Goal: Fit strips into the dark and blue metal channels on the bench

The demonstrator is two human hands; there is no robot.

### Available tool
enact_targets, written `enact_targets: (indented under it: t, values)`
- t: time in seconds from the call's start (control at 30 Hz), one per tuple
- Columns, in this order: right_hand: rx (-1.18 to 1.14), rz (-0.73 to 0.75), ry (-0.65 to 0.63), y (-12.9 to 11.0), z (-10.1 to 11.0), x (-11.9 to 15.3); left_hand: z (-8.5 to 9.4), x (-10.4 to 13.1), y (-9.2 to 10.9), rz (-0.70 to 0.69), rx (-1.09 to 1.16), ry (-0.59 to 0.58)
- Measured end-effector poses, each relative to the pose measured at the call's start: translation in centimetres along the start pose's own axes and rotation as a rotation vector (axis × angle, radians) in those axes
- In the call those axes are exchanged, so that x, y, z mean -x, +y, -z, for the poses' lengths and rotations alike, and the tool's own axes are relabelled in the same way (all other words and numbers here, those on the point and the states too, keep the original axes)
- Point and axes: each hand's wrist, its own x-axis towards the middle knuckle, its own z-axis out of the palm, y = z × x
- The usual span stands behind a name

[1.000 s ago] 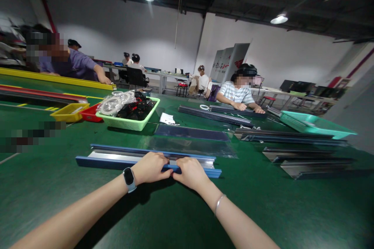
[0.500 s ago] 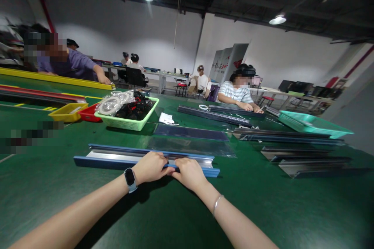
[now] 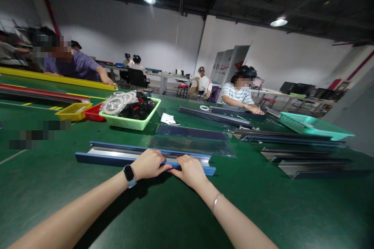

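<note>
A blue aluminium channel profile [image 3: 108,158] with a silvery inside lies across the green table in front of me. My left hand [image 3: 149,163], with a watch band on its wrist, grips the near wall of the profile around its middle. Close beside it, my right hand [image 3: 189,170] holds the same wall, with a bracelet on that wrist. Both thumbs rest on the near side and almost meet. The fingers curl over into the channel, where their tips are hidden. Just beyond the profile lies a clear plastic sheet [image 3: 193,146], and behind that a dark flat strip [image 3: 191,132].
A light green basket [image 3: 128,122] holds tape rolls and black parts, beside red [image 3: 94,113] and yellow trays [image 3: 71,113]. Dark profiles [image 3: 292,139] lie at the right, near a turquoise basket [image 3: 317,126]. Two co-workers sit across the table, one reaching along a yellow profile [image 3: 58,81].
Both hands stay on the blue profile; its right end sits slightly farther left and higher in view. My right hand has shifted a little. The camera view has moved slightly.
</note>
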Motion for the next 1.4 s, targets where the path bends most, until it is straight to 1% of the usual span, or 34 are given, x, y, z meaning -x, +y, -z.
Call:
enact_targets:
  t: [0.27, 0.5, 0.77, 1.13, 1.4]
  values:
    - [0.007, -0.019, -0.007, -0.28, -0.43, -0.16, -0.36, 0.29, 0.07, 0.016, -0.004, 0.055]
    - [0.019, -0.035, -0.001, -0.34, -0.78, -0.27, -0.54, 0.35, -0.01, 0.007, 0.018, 0.063]
    - [0.011, -0.048, -0.004, -0.35, -0.56, -0.34, -0.61, 0.36, 0.09, 0.018, 0.024, 0.05]
    - [-0.031, -0.092, -0.046, -0.42, -0.24, -0.39, -0.22, 0.13, 0.16, 0.028, 0.031, 0.025]
    - [-0.008, -0.048, -0.011, -0.5, -0.39, -0.29, -0.32, 0.13, 0.08, 0.022, 0.046, 0.029]
